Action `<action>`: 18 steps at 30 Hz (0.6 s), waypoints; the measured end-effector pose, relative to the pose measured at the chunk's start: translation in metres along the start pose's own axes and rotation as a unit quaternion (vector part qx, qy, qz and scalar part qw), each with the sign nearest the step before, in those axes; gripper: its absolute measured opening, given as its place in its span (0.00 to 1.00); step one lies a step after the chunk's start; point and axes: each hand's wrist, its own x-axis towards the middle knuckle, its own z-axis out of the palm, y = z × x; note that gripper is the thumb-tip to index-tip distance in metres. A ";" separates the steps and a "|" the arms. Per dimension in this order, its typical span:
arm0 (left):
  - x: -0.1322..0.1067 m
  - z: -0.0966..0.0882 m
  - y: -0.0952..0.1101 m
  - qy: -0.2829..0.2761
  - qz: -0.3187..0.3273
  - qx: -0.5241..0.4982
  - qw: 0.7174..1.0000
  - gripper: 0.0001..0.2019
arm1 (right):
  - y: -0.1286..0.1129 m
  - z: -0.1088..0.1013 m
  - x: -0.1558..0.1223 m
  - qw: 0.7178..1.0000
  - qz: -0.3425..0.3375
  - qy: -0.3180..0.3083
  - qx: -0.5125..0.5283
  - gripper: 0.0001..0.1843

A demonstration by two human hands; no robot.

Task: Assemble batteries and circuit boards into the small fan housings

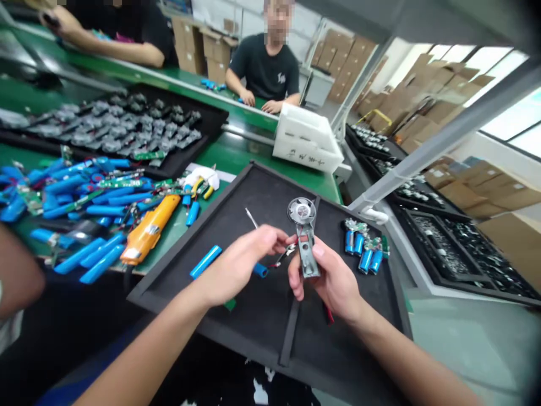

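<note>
Metal bracket (307, 254), topped by a round disc, stands nearly upright in the right hand (327, 279), fingers wrapped around its lower end; just beside it, the left hand (239, 265) pinches a thin wire (279, 258) over a black tray (262, 192), a blue cell (261, 270) poking out beneath.

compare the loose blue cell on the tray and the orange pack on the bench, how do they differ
The blue cell is slim and plain, while the orange pack is thicker and bulkier. The cell lies on the black tray, the pack on the green bench. Both are elongated and lie at a slant.
</note>
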 end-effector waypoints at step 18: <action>0.047 -0.002 -0.029 0.025 -0.059 0.069 0.996 0.16 | 0.042 -0.055 0.068 0.996 -0.042 -0.010 -0.079 0.20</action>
